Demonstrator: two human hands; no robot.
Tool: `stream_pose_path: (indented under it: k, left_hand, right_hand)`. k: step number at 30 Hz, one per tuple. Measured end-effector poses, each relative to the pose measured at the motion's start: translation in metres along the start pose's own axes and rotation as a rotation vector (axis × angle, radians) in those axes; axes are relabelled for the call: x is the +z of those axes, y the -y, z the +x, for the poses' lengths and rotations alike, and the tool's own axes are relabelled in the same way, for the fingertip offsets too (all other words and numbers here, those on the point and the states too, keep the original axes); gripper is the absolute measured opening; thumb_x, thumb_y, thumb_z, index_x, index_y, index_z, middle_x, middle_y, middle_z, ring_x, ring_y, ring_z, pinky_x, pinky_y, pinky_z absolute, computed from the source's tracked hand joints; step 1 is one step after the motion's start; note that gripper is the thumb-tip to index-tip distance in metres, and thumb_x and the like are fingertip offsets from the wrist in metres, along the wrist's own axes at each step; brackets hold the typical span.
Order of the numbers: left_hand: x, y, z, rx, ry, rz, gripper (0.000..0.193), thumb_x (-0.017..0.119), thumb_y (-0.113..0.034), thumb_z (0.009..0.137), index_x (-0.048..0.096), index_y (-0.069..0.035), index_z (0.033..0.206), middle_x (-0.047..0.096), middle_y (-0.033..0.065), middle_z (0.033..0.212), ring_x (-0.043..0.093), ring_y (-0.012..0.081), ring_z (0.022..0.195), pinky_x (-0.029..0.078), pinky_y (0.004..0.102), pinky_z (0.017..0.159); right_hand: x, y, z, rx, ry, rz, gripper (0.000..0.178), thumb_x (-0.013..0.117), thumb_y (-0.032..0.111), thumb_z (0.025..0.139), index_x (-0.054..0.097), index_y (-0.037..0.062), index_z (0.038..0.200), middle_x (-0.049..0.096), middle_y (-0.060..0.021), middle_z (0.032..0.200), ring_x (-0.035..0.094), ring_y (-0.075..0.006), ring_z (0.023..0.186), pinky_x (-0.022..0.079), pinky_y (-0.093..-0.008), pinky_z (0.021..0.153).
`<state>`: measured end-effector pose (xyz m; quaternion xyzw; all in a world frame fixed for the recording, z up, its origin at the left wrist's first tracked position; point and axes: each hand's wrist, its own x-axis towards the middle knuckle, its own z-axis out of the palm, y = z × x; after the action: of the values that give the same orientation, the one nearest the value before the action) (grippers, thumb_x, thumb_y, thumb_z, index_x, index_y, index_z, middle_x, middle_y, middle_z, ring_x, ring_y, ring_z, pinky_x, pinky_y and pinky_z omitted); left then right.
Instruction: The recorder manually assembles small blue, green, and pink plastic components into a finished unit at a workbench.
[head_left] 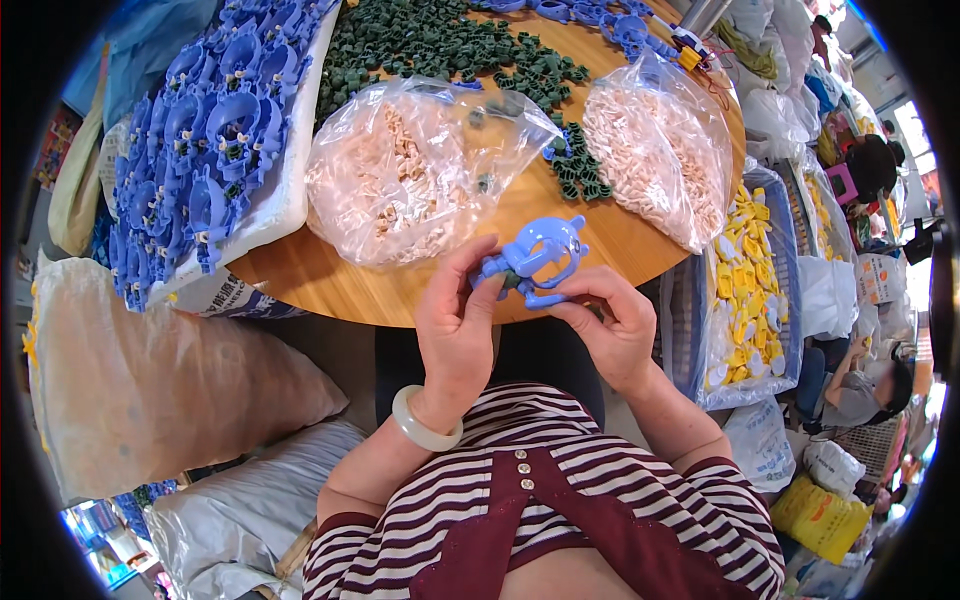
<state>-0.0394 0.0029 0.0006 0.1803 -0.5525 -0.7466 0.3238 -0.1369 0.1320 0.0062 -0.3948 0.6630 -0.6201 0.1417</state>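
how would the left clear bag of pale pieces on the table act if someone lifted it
The bag is likely floppy: it looks thin, creased and slumped. Its weight would probably shift, since the small pale pieces inside look loosely heaped. Its shiny, smooth-looking surface suggests it may be a little slippery.

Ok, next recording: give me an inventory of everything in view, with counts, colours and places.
Table: 1, brown, centre
Held part: 1, blue with dark green, above table's near edge
Bags: 2, clear, on table
Pieces: many, pale pink, inside bags
Green parts: many, dark green, table's far side
Tray: 1, white, left
Blue parts: many, blue, on tray, table's far edge
Crate: 1 nearby, bluish, right
Yellow parts: many, yellow and white, in crate
Sacks: 2, tan and grey, lower left
Background right: cluttered, uncountable
Bracelet: 1, white, left wrist
Hands: 2, bare, holding part
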Motion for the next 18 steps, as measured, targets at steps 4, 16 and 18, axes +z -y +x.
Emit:
stream_pose_path:
  k: [4, 16, 18]
  left_hand:
    - [0.001, -0.001, -0.002, 0.098, -0.005, 0.159, 0.027, 0.053, 0.001, 0.089, 0.053, 0.001, 0.115, 0.058, 0.0043, 0.099, 0.054, 0.0099, 0.089, 0.044, 0.0226, 0.08]
    - [0.004, -0.002, -0.001, 0.117, -0.033, 0.218, 0.028, 0.053, 0.003, 0.088, 0.054, -0.001, 0.116, 0.058, 0.0032, 0.098, 0.054, 0.0091, 0.089, 0.044, 0.022, 0.081]
    - [0.003, -0.001, -0.001, 0.117, -0.032, 0.234, 0.029, 0.053, 0.003, 0.088, 0.054, -0.001, 0.116, 0.058, 0.0032, 0.098, 0.054, 0.0092, 0.089, 0.044, 0.022, 0.081]
  right_hand:
    - [0.006, 0.0, -0.003, 0.078, -0.029, 0.085, 0.016, 0.062, -0.007, 0.08, 0.057, -0.0029, 0.094, 0.061, -0.008, 0.091, 0.061, -0.0129, 0.083, 0.05, -0.0236, 0.075]
    - [0.002, -0.023, 0.006, -0.319, -0.021, -0.208, 0.022, 0.07, -0.007, 0.071, 0.057, -0.0007, 0.087, 0.059, -0.0118, 0.084, 0.06, -0.0202, 0.074, 0.049, -0.0271, 0.065]
    - [0.002, -0.022, 0.008, -0.37, -0.052, -0.326, 0.028, 0.074, -0.003, 0.066, 0.06, 0.0027, 0.09, 0.06, -0.011, 0.084, 0.061, -0.0203, 0.072, 0.049, -0.0291, 0.056]
